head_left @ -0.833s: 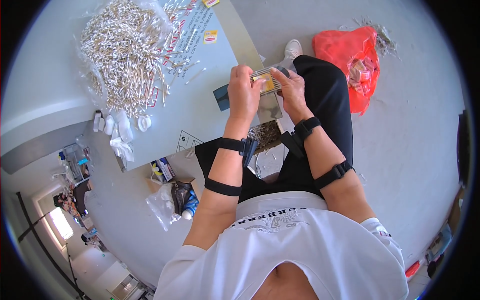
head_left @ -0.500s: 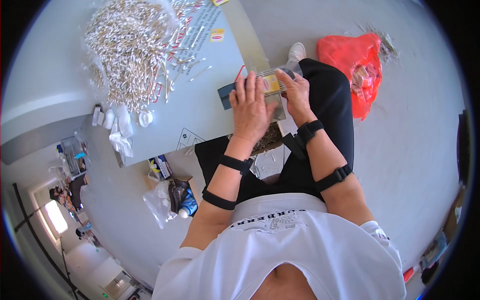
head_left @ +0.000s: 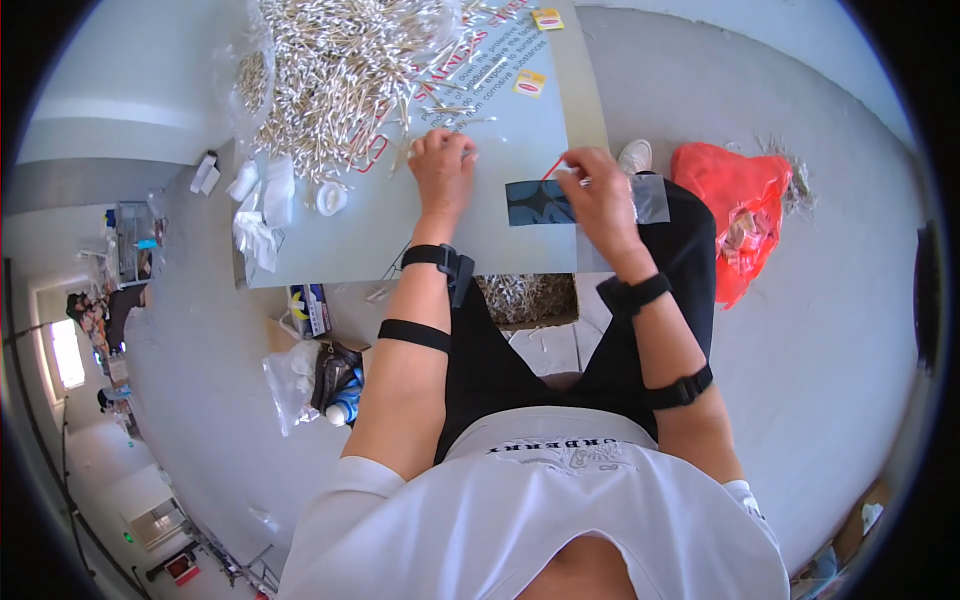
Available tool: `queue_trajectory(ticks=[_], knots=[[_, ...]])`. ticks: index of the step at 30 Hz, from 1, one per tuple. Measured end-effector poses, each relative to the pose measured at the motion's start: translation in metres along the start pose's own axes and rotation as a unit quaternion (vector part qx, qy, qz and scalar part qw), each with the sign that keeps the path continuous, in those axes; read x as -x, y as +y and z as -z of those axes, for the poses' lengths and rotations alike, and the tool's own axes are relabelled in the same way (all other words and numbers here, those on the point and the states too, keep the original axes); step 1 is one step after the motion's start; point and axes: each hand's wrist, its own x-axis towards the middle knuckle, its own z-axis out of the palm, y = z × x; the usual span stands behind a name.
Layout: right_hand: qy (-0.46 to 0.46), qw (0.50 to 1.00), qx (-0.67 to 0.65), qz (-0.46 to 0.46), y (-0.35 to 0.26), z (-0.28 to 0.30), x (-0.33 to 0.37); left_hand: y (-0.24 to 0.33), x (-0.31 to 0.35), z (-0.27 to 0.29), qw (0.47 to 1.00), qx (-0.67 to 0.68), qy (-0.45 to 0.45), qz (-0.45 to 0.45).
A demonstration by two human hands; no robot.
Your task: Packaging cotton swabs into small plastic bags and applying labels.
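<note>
My left hand (head_left: 440, 175) hangs over the tabletop beside the near right edge of a big heap of cotton swabs (head_left: 335, 85). Its fingers are bent and a little apart, and nothing shows between them. To the right, at the table's edge, my right hand (head_left: 603, 205) closes over the middle of a flat plastic packet. The packet's dark blue-black end (head_left: 538, 203) lies on the table left of the hand; its clear end (head_left: 651, 198) sticks out to the right above my thigh. The hand hides whatever is in its middle.
Two small yellow cards (head_left: 529, 83) lie on the printed metal table (head_left: 350, 250). White bundles (head_left: 280, 190) and a white roll (head_left: 330, 198) sit at its left. Below the table edge is a box of swabs (head_left: 530, 298). A red plastic bag (head_left: 725, 200) stands on the floor.
My left hand has left the packet and moved left toward the cotton swabs. My right hand stays at the packet. The yellow label and the swabs in it are now largely covered. The view has shifted.
</note>
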Motion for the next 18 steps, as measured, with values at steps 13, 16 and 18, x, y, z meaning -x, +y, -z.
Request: queue_trajectory(ticks=[13,16,18], knots=[[-0.073,0.952,0.271,0.124,0.008,-0.122,-0.117,-0.016,0.002,0.013,0.990,0.009,0.058,0.127],[-0.085,0.946,0.299,0.087,0.017,-0.127,-0.123,-0.037,-0.004,0.009,0.987,-0.040,0.058,0.143],[-0.090,0.955,0.274,0.074,0.022,-0.120,-0.119,-0.049,-0.008,0.006,0.986,-0.066,0.056,0.140]])
